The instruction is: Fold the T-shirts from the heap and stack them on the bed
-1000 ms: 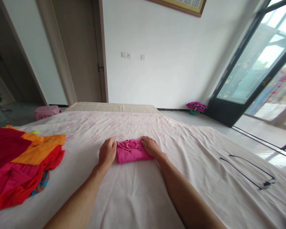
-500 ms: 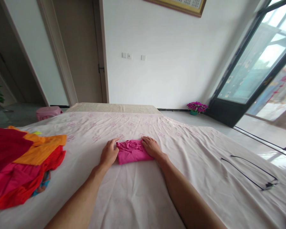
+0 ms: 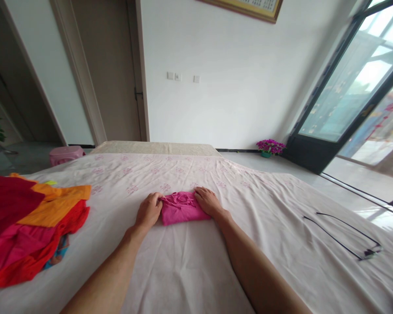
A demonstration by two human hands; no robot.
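While the person leans both bare forearms over the bed-like surface, I see a bright pink, soft cloth garment folded into a small oblong packet [image 3: 185,213] straight in front, roughly midway between the two sides of a pale, creased cotton sheet printed with pink flowers [image 3: 183,274]. Its long axis runs left to right across the person's front, the right end set slightly farther away. The smooth, folded long edge faces the person; the ruffled part, with a ring-like gather in it, points toward the far wall.

The left forearm slants inward from the near left, and the left hand [image 3: 148,210] sits at the packet's left end, fingers curled and thumb drawn in, pinching the far left corner. The right forearm comes in from the near right; the right hand [image 3: 208,201] lies palm down over the right end, fingers extended close together, pressing or resting on the cloth without clutching it. How hard it bears down I cannot tell.

Well to the left lies a loose heap of maroon, orange, red and pink clothes [image 3: 52,205]. Well to the right, thin dark-framed eyeglasses [image 3: 368,253] rest on the sheet with their arms unfolded.
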